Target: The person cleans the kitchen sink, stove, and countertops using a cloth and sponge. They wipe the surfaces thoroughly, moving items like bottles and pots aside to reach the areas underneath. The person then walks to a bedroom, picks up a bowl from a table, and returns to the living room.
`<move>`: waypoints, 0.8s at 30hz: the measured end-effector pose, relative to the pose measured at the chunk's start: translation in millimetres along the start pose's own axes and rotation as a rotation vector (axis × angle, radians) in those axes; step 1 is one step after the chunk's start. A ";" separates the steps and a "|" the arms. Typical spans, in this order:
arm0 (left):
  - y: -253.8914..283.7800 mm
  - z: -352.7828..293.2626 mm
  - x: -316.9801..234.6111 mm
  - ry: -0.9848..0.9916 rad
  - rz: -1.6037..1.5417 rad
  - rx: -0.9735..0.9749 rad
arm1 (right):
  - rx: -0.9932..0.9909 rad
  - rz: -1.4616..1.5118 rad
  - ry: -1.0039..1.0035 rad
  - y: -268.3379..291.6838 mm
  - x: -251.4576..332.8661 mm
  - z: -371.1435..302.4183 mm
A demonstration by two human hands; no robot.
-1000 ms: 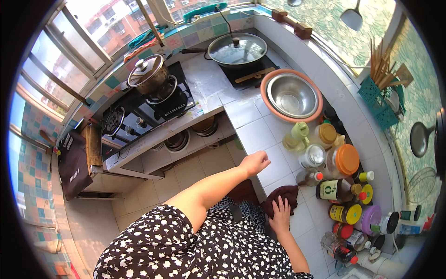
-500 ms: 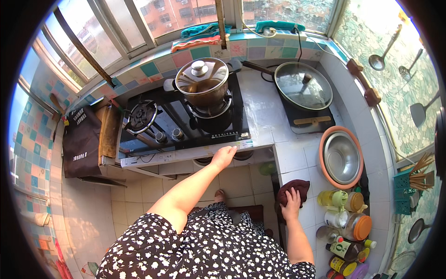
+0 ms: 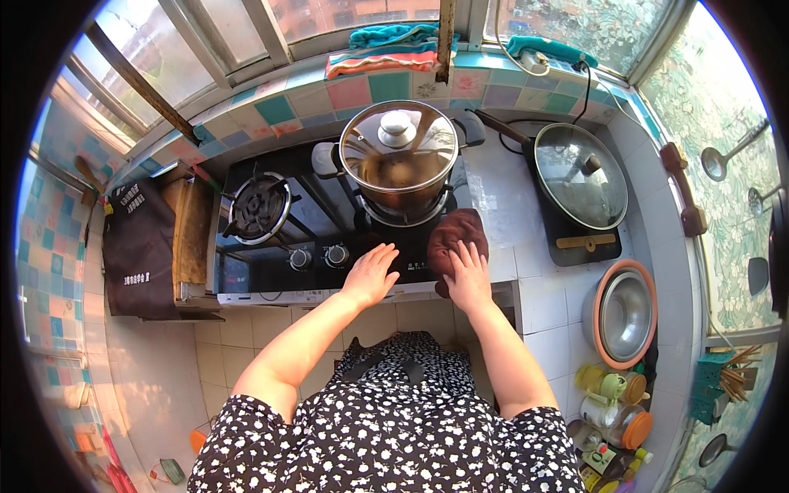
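My right hand (image 3: 468, 278) grips a dark maroon cloth (image 3: 456, 232), its fingers lying over the folds at the stove's front right corner. Over the front edge of the black glass gas stove (image 3: 325, 220), my left hand (image 3: 371, 275) has its fingers stretched out and holds nothing. Just beyond both hands, a steel pot (image 3: 400, 195) with two side handles stands on the right burner. Its glass lid (image 3: 367, 154) with a round silver knob is on, and brownish contents show blurred through it. Two stove knobs (image 3: 336, 255) sit left of my left hand.
To the left are a bare burner (image 3: 260, 208) and a dark bag (image 3: 140, 246) beside a wooden board. On the right, a lidded pan (image 3: 580, 181) stands on a hot plate, near nested bowls (image 3: 622, 316) and several jars (image 3: 612, 411). Folded towels (image 3: 382, 63) lie on the sill.
My right hand has carried the maroon cloth from the right counter to the stove's front right. My left hand has left the counter edge and opened out over the stove front.
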State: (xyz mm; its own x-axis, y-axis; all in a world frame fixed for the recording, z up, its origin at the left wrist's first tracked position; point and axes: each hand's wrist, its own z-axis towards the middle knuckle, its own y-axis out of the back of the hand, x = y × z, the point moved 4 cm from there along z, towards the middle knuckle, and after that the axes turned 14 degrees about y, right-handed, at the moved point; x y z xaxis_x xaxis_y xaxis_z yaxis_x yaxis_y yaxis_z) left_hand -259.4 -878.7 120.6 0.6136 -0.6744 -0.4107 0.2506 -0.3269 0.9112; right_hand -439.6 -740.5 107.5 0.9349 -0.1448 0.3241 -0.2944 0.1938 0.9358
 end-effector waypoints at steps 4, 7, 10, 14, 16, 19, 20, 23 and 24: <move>-13.2 -13.4 4.3 0.097 0.157 0.180 | 0.050 0.030 0.005 -14.7 -31.9 46.0; -11.3 -11.8 -0.7 0.124 0.211 0.234 | 0.099 -0.029 -0.010 -9.4 -55.7 89.2; -13.2 -16.3 -3.8 0.153 0.216 0.277 | 0.110 -0.101 0.111 -3.4 -42.8 91.1; -14.0 -18.1 4.9 0.213 0.146 0.247 | 0.265 0.002 0.412 21.3 -1.8 30.5; -14.3 -14.5 -0.2 0.234 0.086 0.221 | 0.264 0.017 0.443 22.7 -10.0 35.6; -11.8 -20.5 -14.4 0.379 -0.063 0.139 | 0.283 -0.062 0.505 12.7 -6.3 57.8; -10.3 -22.9 -20.9 0.455 -0.219 0.142 | 0.290 -0.110 0.505 11.7 -2.4 59.6; -24.5 -49.7 -37.4 0.534 -0.665 0.061 | 0.362 0.119 0.435 14.5 11.1 67.3; -39.2 -55.6 -36.4 0.533 -0.817 0.001 | 0.408 0.256 0.394 18.3 16.6 68.0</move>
State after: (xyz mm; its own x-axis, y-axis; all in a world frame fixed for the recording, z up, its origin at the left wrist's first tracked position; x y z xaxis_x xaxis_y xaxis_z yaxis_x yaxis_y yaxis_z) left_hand -250.0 -804.6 101.6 0.5097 0.1481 -0.8475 0.7489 -0.5613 0.3523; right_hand -443.0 -805.4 139.5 0.8044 0.2417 0.5427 -0.4984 -0.2225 0.8379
